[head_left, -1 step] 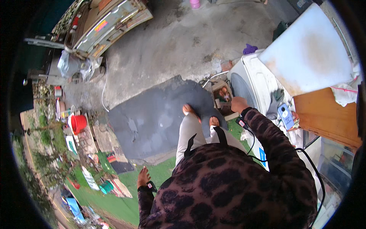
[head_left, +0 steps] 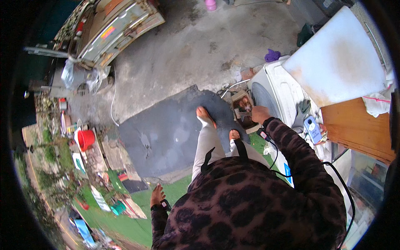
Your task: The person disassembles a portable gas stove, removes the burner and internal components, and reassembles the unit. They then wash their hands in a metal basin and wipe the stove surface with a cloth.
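At right of centre in the frame, a small box (head_left: 236, 99) is seen on the ground, set just beside the round door (head_left: 262, 96) of a white washing machine (head_left: 275, 77); reddish-brown contents (head_left: 245, 104) are partly visible inside it, too small to be identified. The right hand (head_left: 261, 113) is held over the right edge of the box, its fingers curled narrowly into a fist; whether anything is gripped cannot be told, since the palm is turned out of sight. The step in hand is judged to be a reach at the box. For any move from there, a careful grip is called for, with the knuckles kept off the machine and the cable (head_left: 275, 154) by the right wrist kept from being snagged on the box rim. The left hand (head_left: 157, 195) is hung at lower left of centre, over the green turf (head_left: 175, 189), its fingers loosely spread, with nothing seen in them; it is well apart from the box. The left foot (head_left: 203, 113) is planted on the dark mat (head_left: 166, 133) in mid-frame.
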The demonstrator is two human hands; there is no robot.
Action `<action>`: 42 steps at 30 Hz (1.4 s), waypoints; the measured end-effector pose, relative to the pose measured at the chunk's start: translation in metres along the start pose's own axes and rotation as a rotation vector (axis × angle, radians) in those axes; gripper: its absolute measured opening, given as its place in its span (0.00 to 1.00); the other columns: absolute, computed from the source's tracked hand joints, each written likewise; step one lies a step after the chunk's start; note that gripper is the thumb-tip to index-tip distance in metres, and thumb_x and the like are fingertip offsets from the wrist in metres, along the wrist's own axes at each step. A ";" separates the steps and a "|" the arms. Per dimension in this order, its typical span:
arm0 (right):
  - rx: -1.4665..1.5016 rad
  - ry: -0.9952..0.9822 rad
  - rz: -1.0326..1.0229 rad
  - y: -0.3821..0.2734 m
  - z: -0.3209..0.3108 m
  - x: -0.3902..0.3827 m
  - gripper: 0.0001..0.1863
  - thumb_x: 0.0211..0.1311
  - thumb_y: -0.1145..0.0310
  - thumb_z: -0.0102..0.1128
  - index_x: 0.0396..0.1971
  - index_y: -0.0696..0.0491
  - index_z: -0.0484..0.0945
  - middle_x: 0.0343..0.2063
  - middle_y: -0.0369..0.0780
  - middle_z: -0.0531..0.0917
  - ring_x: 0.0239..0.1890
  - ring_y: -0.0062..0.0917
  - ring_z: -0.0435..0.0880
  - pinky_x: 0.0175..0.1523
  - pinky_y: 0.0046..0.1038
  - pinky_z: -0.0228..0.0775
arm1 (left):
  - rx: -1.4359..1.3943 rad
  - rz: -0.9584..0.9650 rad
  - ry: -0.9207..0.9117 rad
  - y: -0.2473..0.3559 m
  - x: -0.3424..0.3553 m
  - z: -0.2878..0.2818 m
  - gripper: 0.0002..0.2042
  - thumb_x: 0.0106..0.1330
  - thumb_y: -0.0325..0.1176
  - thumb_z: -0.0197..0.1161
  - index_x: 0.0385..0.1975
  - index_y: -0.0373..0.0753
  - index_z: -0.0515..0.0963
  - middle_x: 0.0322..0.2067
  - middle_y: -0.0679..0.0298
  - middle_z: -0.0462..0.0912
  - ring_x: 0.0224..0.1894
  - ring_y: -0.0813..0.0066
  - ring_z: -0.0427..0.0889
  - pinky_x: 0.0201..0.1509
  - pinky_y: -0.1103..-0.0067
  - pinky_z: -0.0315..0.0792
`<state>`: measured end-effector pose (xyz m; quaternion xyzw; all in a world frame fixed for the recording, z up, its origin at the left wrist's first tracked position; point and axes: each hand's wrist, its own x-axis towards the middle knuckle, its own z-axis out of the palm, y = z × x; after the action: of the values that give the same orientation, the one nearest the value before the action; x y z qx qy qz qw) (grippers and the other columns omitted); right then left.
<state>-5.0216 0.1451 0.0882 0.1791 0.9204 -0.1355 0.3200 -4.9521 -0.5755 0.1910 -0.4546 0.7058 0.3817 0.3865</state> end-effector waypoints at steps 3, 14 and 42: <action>0.084 0.032 0.004 -0.010 -0.030 0.053 0.12 0.53 0.65 0.63 0.34 0.54 0.87 0.39 0.47 0.88 0.43 0.44 0.88 0.46 0.45 0.80 | 0.065 0.053 -0.085 0.080 0.042 -0.014 0.40 0.71 0.63 0.55 0.76 0.45 0.57 0.72 0.58 0.63 0.69 0.47 0.65 0.64 0.55 0.66; 0.198 0.169 0.264 -0.027 -0.125 0.222 0.15 0.46 0.60 0.69 0.30 0.55 0.87 0.32 0.47 0.88 0.39 0.43 0.89 0.41 0.44 0.81 | 0.152 0.371 -0.156 0.512 0.153 -0.028 0.35 0.74 0.62 0.51 0.75 0.52 0.58 0.73 0.64 0.63 0.74 0.59 0.60 0.73 0.58 0.56; 0.306 -0.099 0.737 0.282 -0.188 0.396 0.18 0.76 0.61 0.55 0.21 0.45 0.71 0.17 0.38 0.61 0.19 0.31 0.66 0.24 0.41 0.59 | 0.794 0.098 -0.062 0.841 0.033 0.234 0.33 0.71 0.61 0.56 0.69 0.46 0.68 0.64 0.66 0.75 0.66 0.68 0.72 0.65 0.63 0.65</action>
<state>-5.2950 0.5633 -0.0602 0.5360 0.7472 -0.1554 0.3610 -5.7036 -0.1304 0.2235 -0.2239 0.8074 0.1110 0.5345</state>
